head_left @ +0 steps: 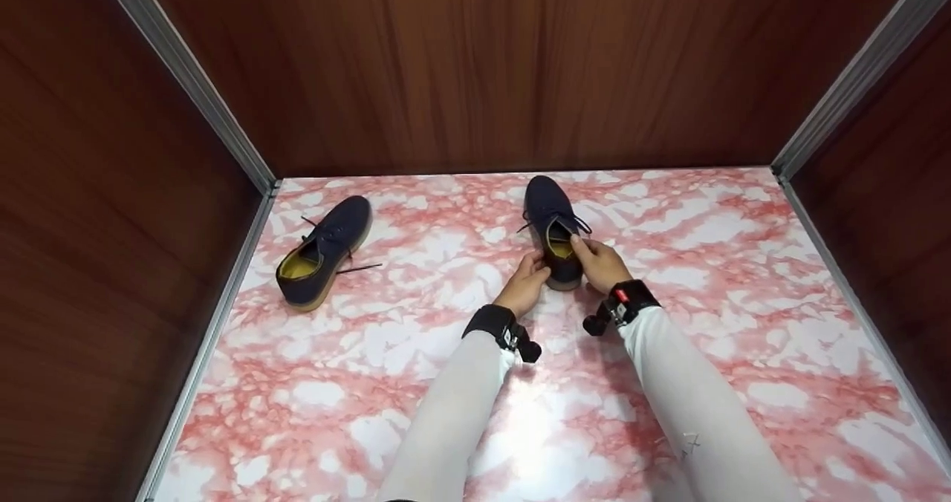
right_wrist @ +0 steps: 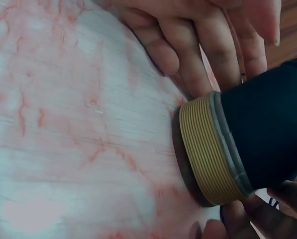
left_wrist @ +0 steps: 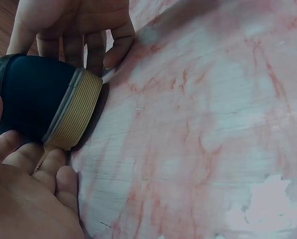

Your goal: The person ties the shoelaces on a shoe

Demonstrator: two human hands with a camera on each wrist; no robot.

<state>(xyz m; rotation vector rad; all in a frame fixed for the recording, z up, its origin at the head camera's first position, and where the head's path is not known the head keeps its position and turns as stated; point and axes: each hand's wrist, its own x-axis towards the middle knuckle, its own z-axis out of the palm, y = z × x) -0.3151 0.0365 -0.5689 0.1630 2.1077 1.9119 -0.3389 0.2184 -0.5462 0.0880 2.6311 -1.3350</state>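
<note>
A dark navy lace-up shoe (head_left: 547, 199) stands on the floor near the back panel, its toe pointing away and its heel toward me. My left hand (head_left: 523, 287) holds the heel's left side, with fingers low by the ribbed tan sole (left_wrist: 78, 112) in the left wrist view. On the other side, my right hand (head_left: 605, 266) grips the collar, thumb at the yellow-lined opening. The right wrist view shows the dark heel (right_wrist: 267, 129) between both hands. Laces hang loose to either side. A matching shoe (head_left: 338, 229) lies to the left, laces loose.
The floor (head_left: 431, 353) has a red-and-white marbled pattern. Dark brown wood panels enclose it: a back panel (head_left: 475, 71), a left panel (head_left: 111, 190) and a right panel (head_left: 884, 168). Grey metal strips run along the corners and side edges.
</note>
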